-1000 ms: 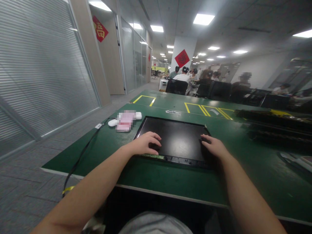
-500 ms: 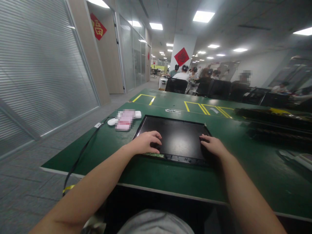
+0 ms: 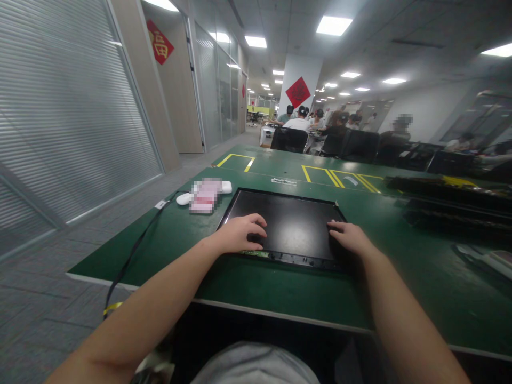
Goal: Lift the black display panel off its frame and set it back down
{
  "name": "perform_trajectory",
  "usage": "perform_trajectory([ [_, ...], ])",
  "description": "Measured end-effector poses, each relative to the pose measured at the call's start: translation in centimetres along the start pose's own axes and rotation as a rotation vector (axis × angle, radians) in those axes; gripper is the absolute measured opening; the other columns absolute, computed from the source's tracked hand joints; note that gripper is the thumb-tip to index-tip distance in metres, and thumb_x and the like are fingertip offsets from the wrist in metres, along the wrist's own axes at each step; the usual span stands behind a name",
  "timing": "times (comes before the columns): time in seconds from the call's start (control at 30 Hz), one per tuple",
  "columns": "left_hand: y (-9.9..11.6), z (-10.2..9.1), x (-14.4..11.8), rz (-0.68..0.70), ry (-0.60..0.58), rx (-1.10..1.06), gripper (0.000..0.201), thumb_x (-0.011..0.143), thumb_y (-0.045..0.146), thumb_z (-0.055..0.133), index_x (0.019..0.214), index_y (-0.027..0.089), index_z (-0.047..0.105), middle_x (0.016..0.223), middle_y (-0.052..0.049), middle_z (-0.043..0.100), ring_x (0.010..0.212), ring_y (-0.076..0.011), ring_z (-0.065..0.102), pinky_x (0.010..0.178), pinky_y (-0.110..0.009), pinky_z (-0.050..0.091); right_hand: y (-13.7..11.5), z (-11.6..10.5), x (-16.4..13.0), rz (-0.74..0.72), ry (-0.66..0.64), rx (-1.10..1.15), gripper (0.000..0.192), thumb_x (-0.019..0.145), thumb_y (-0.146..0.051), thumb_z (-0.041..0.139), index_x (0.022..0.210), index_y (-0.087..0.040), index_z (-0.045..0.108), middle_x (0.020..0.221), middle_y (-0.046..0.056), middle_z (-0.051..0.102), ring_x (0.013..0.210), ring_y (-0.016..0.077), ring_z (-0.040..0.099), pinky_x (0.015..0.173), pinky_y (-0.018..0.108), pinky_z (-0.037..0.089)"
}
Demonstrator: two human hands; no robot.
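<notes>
- Black flat panel (image 3: 288,221) lies face up on the green desk (image 3: 256,282), close to the near edge and straight in front of the person.
- Left hand (image 3: 240,234) rests palm down on the near left corner of the panel; its fingers (image 3: 256,221) are bent and a little apart, with the tips on the dark surface.
- Right hand (image 3: 352,238) rests on the near right corner; its fingers (image 3: 336,226) lie close together and point toward the left, flat on the panel. Neither hand grips anything.
- A green strip with small parts shows along the near edge of the panel, between the two hands.
- A white object (image 3: 184,199) with a black cable (image 3: 136,248) lies on the desk to the left of the panel, apart from it.
- Black trays (image 3: 448,205) stand at the far right of the desk.
- Other people sit at tables far behind.
</notes>
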State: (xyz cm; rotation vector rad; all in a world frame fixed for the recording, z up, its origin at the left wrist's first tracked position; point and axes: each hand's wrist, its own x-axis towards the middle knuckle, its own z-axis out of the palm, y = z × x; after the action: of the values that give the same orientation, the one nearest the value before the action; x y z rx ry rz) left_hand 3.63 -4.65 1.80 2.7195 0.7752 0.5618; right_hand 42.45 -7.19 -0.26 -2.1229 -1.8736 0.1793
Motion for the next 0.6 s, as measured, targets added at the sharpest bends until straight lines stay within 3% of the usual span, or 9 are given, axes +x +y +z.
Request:
perform_trajectory([
  [0.23, 0.2, 0.0, 0.0, 0.003, -0.016, -0.004, 0.024, 0.078, 0.029, 0.078, 0.102, 0.026, 0.076, 0.127, -0.004, 0.062, 0.1, -0.0205, 0.067, 0.089, -0.029, 0.051, 0.1, 0.0, 0.2, 0.017, -0.005, 0.02, 0.041, 0.084, -0.026, 0.06, 0.122, -0.02, 0.073, 0.136, 0.006, 0.062, 0.126, 0.0283, 0.058, 0.108, 0.036, 0.044],
  [0.37, -0.2, 0.0, 0.0, -0.003, 0.003, -0.063, 0.025, 0.078, 0.033, 0.077, 0.102, 0.024, 0.076, 0.122, -0.005, 0.064, 0.105, -0.022, 0.066, 0.092, -0.031, 0.05, 0.6, -0.3, 0.2, 0.037, 0.066, 0.09, 0.034, 0.083, -0.029, 0.06, 0.112, -0.023, 0.077, 0.125, 0.004, 0.07, 0.119, 0.0263, 0.063, 0.104, 0.035, 0.046],
  [0.5, -1.8, -0.5, -0.1, -0.088, 0.142, -0.06, 0.025, 0.086, 0.041, 0.067, 0.098, 0.022, 0.076, 0.114, -0.008, 0.067, 0.106, -0.0239, 0.065, 0.098, -0.037, 0.048, 1.7, -1.1, 0.2, 0.221, 0.231, 0.214, 0.037, 0.082, -0.029, 0.059, 0.114, -0.022, 0.076, 0.115, 0.007, 0.074, 0.109, 0.0249, 0.066, 0.098, 0.034, 0.048],
  [0.6, -3.6, -1.1, -0.5, -0.27, 0.279, 0.042, 0.027, 0.087, 0.039, 0.062, 0.1, 0.02, 0.076, 0.113, -0.009, 0.067, 0.109, -0.0261, 0.063, 0.103, -0.042, 0.046, 3.0, -1.5, 0.3, 0.401, 0.283, 0.297, 0.038, 0.079, -0.029, 0.06, 0.113, -0.021, 0.076, 0.109, 0.009, 0.075, 0.099, 0.0253, 0.068, 0.091, 0.035, 0.051],
])
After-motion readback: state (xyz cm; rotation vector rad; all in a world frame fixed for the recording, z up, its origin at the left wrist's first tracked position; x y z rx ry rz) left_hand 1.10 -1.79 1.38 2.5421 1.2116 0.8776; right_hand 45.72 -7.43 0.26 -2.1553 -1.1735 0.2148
